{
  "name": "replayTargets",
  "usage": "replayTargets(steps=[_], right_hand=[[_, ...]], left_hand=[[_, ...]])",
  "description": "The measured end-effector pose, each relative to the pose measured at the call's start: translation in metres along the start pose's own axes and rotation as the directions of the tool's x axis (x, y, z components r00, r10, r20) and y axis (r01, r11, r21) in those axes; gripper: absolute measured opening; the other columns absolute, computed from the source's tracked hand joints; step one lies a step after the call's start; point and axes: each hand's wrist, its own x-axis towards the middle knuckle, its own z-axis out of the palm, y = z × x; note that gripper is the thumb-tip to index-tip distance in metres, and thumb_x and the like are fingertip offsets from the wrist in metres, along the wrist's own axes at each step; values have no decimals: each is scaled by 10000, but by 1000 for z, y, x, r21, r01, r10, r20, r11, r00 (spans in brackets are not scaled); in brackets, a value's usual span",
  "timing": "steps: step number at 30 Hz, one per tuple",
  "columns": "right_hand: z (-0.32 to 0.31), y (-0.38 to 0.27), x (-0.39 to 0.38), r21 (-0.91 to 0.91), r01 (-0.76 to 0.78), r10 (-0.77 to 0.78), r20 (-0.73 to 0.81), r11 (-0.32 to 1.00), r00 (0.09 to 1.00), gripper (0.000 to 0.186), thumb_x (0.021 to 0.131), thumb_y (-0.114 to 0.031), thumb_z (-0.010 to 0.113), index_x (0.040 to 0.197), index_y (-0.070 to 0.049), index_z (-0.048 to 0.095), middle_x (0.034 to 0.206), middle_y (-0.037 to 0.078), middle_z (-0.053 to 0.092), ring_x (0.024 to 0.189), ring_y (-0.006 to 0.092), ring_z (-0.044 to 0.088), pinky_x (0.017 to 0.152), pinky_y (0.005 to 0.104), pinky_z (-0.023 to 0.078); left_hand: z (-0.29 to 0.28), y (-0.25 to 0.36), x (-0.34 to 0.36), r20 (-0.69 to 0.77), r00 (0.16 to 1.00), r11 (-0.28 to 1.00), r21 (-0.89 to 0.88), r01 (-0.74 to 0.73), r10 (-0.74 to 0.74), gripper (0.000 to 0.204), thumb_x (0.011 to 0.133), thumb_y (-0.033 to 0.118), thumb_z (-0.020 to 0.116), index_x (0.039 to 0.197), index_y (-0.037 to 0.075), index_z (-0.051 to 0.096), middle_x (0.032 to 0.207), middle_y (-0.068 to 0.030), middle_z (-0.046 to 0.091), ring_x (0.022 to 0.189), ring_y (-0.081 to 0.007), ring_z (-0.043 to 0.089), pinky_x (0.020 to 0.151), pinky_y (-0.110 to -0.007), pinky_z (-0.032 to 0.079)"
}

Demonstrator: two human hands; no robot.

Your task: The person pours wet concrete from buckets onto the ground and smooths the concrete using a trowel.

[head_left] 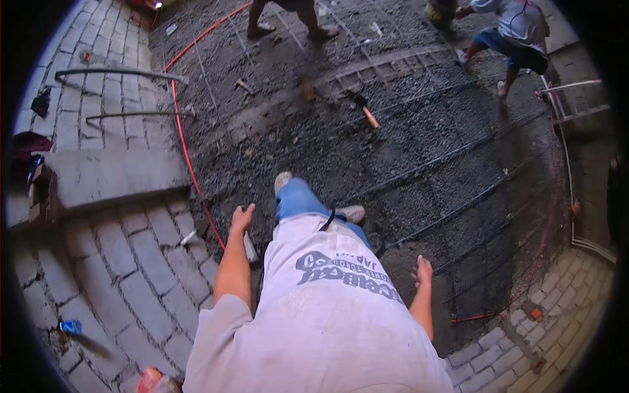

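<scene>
My left hand (243, 217) hangs beside my left hip, thumb and fingers apart, with nothing visible in it. Close under its wrist is a pale flat object (250, 249), partly hidden by my forearm, whose kind I cannot make out. On the other side, my right hand (422, 271) is held away from my body with loosely bent fingers, and no object shows in it. Both hands are above dark gravel (406, 167) crossed by steel bars (452, 154). Ahead of my feet lies a tool with an orange handle (371, 117) and a dark head.
A red-orange hose (181, 134) runs along the block wall (141, 262) at left. Bent bars (118, 73) stick out there. A hammer (245, 86) lies farther off. One person (517, 33) with a bucket (440, 12) moves at far right; another person's legs (291, 19) stand ahead.
</scene>
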Motion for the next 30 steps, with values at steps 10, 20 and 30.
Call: replayTargets(steps=[10,20,30], right_hand=[[107,-49,-57,-23,90,-92,-180,996,979,474,866,-389,628,1217,-78,557,1027,77,620,859,225,591,688,405,506],[188,-63,-172,-191,278,-336,-449,941,828,496,835,-312,670,1173,36,569,1129,213,622,1066,288,588,923,366,443],[253,100,-185,81,-99,122,-346,992,930,513,848,-418,627,1199,-56,533,1031,122,606,862,281,593,636,457,499]], left_hand=[[-65,103,126,10,869,869,15,-495,495,662,805,466,658,1187,-61,535,1132,-278,600,1101,-385,569,925,-400,439],[-83,170,167,397,754,705,296,-645,523,844,804,580,595,1325,-58,411,1246,-308,519,1186,-395,504,992,-426,410],[-102,139,208,486,759,727,310,-613,433,873,772,612,615,1311,-50,433,1243,-285,534,1168,-388,522,983,-417,418]])
